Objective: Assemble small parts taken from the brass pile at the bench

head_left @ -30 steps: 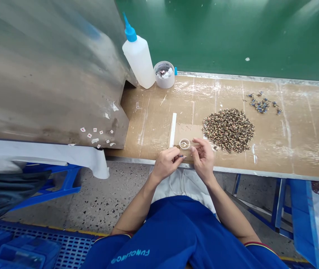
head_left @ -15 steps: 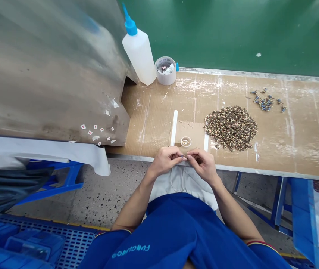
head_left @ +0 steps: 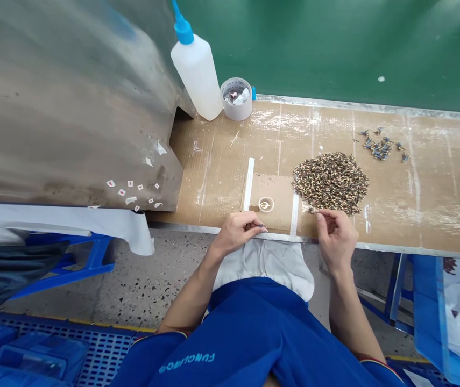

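Note:
My left hand [head_left: 238, 231] rests at the front edge of the cardboard-covered bench [head_left: 415, 193], fingers pinched on a tiny dark part I cannot name. My right hand [head_left: 335, 232] is at the near edge of a large pile of small brown-and-gold parts [head_left: 330, 181], its fingertips pinching at one of them. A small clear ring-shaped dish [head_left: 266, 204] sits on a cardboard square between two white strips, just beyond my left hand.
A white squeeze bottle with a blue nozzle [head_left: 196, 70] and a tape roll holding scraps [head_left: 236, 98] stand at the back left. A small cluster of blue-grey parts [head_left: 380, 146] lies at the back right. A metal housing [head_left: 68, 102] fills the left. Blue crates sit on the floor.
My right hand left my left hand and moved right to the edge of the pile. The left hand stayed at the bench edge, still pinched.

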The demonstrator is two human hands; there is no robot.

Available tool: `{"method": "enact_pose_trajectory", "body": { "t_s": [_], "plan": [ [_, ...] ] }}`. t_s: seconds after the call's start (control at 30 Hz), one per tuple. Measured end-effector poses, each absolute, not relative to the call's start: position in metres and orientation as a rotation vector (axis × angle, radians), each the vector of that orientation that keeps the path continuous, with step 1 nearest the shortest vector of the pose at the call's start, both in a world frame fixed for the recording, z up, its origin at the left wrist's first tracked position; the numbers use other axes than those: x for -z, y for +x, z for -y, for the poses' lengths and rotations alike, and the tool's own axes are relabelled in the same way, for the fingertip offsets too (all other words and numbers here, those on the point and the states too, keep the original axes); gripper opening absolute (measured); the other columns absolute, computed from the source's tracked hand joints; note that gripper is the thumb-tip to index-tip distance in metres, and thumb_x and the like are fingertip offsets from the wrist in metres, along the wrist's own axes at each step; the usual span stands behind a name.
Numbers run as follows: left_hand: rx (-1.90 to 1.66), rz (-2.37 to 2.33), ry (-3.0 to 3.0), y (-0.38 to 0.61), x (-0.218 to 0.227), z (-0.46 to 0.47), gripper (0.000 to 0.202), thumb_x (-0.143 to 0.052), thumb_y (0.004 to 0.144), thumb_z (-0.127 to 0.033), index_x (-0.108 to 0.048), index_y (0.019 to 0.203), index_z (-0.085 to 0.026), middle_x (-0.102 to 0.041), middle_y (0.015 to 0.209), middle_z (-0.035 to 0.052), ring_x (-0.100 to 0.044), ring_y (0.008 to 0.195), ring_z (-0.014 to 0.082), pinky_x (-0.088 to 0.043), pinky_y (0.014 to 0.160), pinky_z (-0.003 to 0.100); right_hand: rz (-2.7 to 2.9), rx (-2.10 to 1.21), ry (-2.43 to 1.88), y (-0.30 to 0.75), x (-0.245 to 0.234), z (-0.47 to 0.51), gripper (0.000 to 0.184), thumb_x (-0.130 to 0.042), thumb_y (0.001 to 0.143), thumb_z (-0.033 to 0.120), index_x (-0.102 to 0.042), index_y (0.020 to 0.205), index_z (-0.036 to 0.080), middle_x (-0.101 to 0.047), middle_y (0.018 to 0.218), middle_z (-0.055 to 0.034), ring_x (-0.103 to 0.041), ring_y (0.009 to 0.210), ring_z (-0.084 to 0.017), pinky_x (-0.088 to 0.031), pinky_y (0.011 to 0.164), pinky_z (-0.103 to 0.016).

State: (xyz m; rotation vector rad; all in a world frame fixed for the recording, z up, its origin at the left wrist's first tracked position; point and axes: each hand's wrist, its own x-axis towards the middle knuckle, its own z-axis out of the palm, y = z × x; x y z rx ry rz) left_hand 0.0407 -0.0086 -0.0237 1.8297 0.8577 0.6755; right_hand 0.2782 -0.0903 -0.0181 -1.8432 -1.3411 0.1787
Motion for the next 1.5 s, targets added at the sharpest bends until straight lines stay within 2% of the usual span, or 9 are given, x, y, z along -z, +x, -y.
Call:
{"method": "enact_pose_trajectory", "body": {
  "t_s": [0.23, 0.37, 0.57, 0.9, 1.03, 1.2, 1.33, 1.5],
  "plan": [
    [-0.718, -0.834, 1.83, 0.04, 0.024, 0.008, 0.035, -0.066, 0.092, -0.043, -0.069, 0.072, -0.014, -0.064, 0.064, 0.0019, -0.05, 0.054, 0.0098, -0.038, 0.052, 0.022, 1.746, -0.151, -1.844, 0.303, 0.018, 0.089, 0.024, -0.048, 0.099, 0.021, -0.071, 0.102, 0.025, -0.065, 0.092, -0.0068, -0.06, 0.084, -0.023, -0.048, 0.075, -0.036],
    [-0.751, -0.779, 1.827, 0.039, 0.024, 0.007, 0.033, -0.067, 0.092, -0.042, -0.07, 0.074, -0.014, -0.063, 0.062, 0.0017, -0.053, 0.055, 0.0105, -0.039, 0.052, 0.022, 1.892, -0.109, -1.858, 0.305, 0.019, 0.08, 0.026, -0.047, 0.099, 0.017, -0.072, 0.102, 0.025, -0.063, 0.089, -0.0072, -0.055, 0.082, -0.023, -0.046, 0.075, -0.036],
    [-0.801, -0.742, 1.823, 0.04, 0.025, 0.005, 0.03, -0.069, 0.091, -0.039, -0.072, 0.075, -0.013, -0.063, 0.062, 0.0019, -0.054, 0.055, 0.0103, -0.039, 0.052, 0.021, 2.072, -0.098, -1.754, 0.299, 0.015, 0.078, 0.022, -0.048, 0.1, 0.021, -0.069, 0.097, 0.022, -0.063, 0.087, -0.0071, -0.057, 0.082, -0.022, -0.048, 0.073, -0.034],
    [-0.86, -0.746, 1.927, 0.042, 0.027, 0.006, 0.029, -0.067, 0.093, -0.036, -0.073, 0.076, -0.013, -0.063, 0.063, 0.0022, -0.055, 0.055, 0.0101, -0.04, 0.053, 0.021, 1.876, -0.049, -1.726, 0.282, 0.028, 0.08, 0.016, -0.049, 0.098, 0.02, -0.065, 0.093, 0.021, -0.065, 0.086, -0.0072, -0.061, 0.081, -0.022, -0.051, 0.075, -0.035],
    [-0.914, -0.715, 1.962, 0.043, 0.028, 0.008, 0.027, -0.062, 0.096, -0.032, -0.075, 0.084, -0.013, -0.067, 0.068, 0.0036, -0.058, 0.058, 0.0104, -0.043, 0.056, 0.021, 1.699, -0.204, -1.672, 0.277, 0.027, 0.079, 0.015, -0.051, 0.096, 0.02, -0.065, 0.093, 0.021, -0.071, 0.088, -0.0069, -0.067, 0.082, -0.021, -0.053, 0.072, -0.033],
    [-0.905, -0.718, 2.055, 0.043, 0.029, 0.009, 0.03, -0.053, 0.101, -0.033, -0.074, 0.094, -0.012, -0.069, 0.072, 0.0046, -0.061, 0.064, 0.0122, -0.046, 0.061, 0.022, 1.485, -0.493, -1.616, 0.258, 0.02, 0.081, 0.013, -0.056, 0.094, 0.026, -0.068, 0.091, 0.022, -0.073, 0.078, -0.0034, -0.068, 0.068, -0.018, -0.054, 0.06, -0.029],
    [-0.854, -0.746, 2.134, 0.043, 0.029, 0.009, 0.036, -0.044, 0.105, -0.035, -0.071, 0.101, -0.012, -0.069, 0.077, 0.0058, -0.062, 0.068, 0.0139, -0.046, 0.063, 0.023, 1.35, -0.715, -1.537, 0.237, 0.019, 0.081, 0.012, -0.06, 0.093, 0.028, -0.07, 0.094, 0.022, -0.075, 0.081, -0.0041, -0.071, 0.07, -0.018, -0.056, 0.063, -0.029],
    [-0.791, -0.793, 2.227, 0.044, 0.031, 0.012, 0.043, -0.034, 0.107, -0.033, -0.068, 0.089, -0.014, -0.065, 0.073, 0.0046, -0.059, 0.068, 0.0147, -0.044, 0.064, 0.025, 1.136, -0.943, -1.456, 0.219, 0.024, 0.079, 0.018, -0.063, 0.093, 0.038, -0.072, 0.097, 0.022, -0.075, 0.08, -0.004, -0.071, 0.069, -0.018, -0.057, 0.062, -0.029]
  ]
}}
